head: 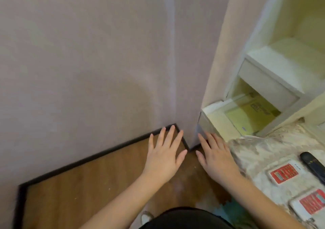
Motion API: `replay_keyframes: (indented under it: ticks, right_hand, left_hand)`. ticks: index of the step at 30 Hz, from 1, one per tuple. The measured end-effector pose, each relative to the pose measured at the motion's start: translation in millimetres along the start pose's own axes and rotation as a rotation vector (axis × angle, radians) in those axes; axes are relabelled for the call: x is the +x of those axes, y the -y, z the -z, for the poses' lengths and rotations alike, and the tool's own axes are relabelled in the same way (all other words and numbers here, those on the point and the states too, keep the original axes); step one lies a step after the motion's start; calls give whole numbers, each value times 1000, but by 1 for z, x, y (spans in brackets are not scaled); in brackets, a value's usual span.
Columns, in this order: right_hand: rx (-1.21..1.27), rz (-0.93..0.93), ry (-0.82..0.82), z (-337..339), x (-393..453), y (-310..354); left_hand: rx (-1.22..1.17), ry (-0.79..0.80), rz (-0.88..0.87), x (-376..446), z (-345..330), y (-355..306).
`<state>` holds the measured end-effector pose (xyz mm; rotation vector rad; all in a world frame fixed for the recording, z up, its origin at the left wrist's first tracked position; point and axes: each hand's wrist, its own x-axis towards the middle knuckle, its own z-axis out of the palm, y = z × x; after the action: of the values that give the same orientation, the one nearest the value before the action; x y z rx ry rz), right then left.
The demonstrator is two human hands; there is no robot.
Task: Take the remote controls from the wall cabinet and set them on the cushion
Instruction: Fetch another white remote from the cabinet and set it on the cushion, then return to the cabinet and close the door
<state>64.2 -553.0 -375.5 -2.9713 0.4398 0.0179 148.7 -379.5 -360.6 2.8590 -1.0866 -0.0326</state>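
Fingers [171, 133] on both hands are spread wide, holding nothing; three remotes [284, 173] already lie on the cushion [255, 151], so the job looks done.

Matt mauve wall [88, 53] with a fine cloth-like weave, glossy wood-grain floor [88, 184], matt black skirting [98, 155], smooth white-painted wall cabinet [274, 74], nubbly cream cushion [260, 151] — rough-looking cloth, black plastic remote [312, 164], two white plastic remotes [284, 173] with red faces — slightly shiny
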Motion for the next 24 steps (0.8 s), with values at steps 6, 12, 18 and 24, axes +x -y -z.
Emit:
replay_keyframes:
  ticks: [6,12,18,24]
  right_hand:
    - [-4,237,-29,-2,41,130]
    - [-13,473,7,-14,56,256]
    - [-42,709,37,-17,68,339]
    - [-37,869,46,-19,108,386]
  left_hand:
    - [28,-30,216,-58,19,117]
    - [43,-29,436,-128,28,213]
    - [-9,-50,676,-177,28,270]
    - [-31,-36,904,-191,24,307]
